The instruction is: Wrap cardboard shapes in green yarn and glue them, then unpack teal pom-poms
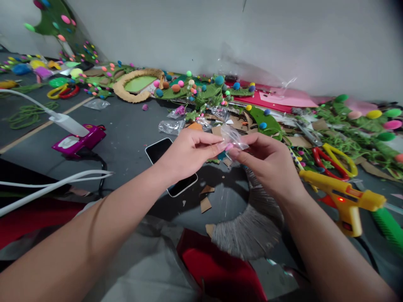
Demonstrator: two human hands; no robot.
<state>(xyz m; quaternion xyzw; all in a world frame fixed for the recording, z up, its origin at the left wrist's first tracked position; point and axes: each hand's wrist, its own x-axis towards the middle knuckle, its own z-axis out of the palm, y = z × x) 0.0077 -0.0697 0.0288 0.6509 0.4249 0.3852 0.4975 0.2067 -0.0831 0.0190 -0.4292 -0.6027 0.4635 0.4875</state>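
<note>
Both hands meet over the table and pinch a small clear plastic bag [233, 135] with something pink at its lower part. My left hand [197, 151] is closed on the bag's left side, thumb against fingers. On the bag's right side, my right hand [267, 161] is closed in the same way. Beneath the left wrist lies a phone [159, 149], partly covered by the arm. A ring wrapped in grey cord [248, 230] lies below the right hand, which hides part of it.
A yellow glue gun [349, 199] with a lit red light is at the right, near red-and-yellow scissors [333, 161]. A purple power adapter [78, 140] with white cables stands left. Green felt, pompoms and a tan ring [126, 86] line the wall.
</note>
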